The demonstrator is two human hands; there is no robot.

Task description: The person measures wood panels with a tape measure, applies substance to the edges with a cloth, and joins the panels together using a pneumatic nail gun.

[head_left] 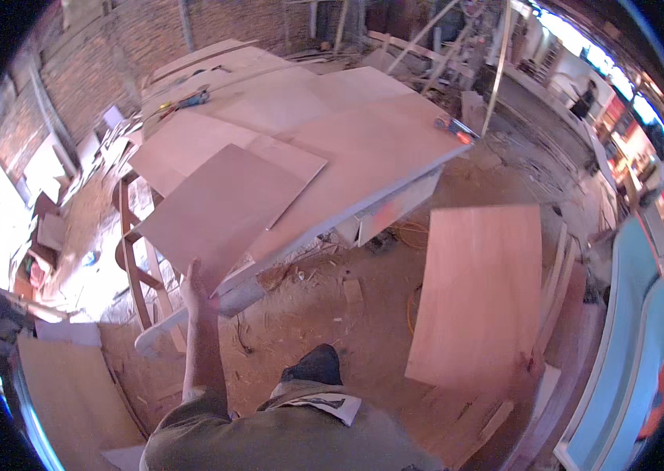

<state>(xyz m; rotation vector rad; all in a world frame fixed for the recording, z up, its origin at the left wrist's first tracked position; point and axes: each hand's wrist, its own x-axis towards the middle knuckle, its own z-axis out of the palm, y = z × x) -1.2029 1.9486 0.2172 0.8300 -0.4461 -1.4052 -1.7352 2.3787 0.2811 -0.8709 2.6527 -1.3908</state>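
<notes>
With its thumb on top, my left hand [196,276] grips the near corner of a thin brown plywood panel [218,196]. That panel lies slanted over other sheets on a large worktable [379,141]. Out to the right, my right hand [532,363] is at the lower right edge of a second, reddish plywood sheet [477,286]. Its fingers look closed on that edge, though they are small and dim. This second sheet stands tilted beside the table, apart from it.
On the table lie a blue power tool [193,99] and an orange-and-blue tool [457,132]. Light blue curved panels [622,337] stand at the right. A board [73,392] leans at the lower left. Wood scraps and dust litter the floor [332,314]. Poles stand behind.
</notes>
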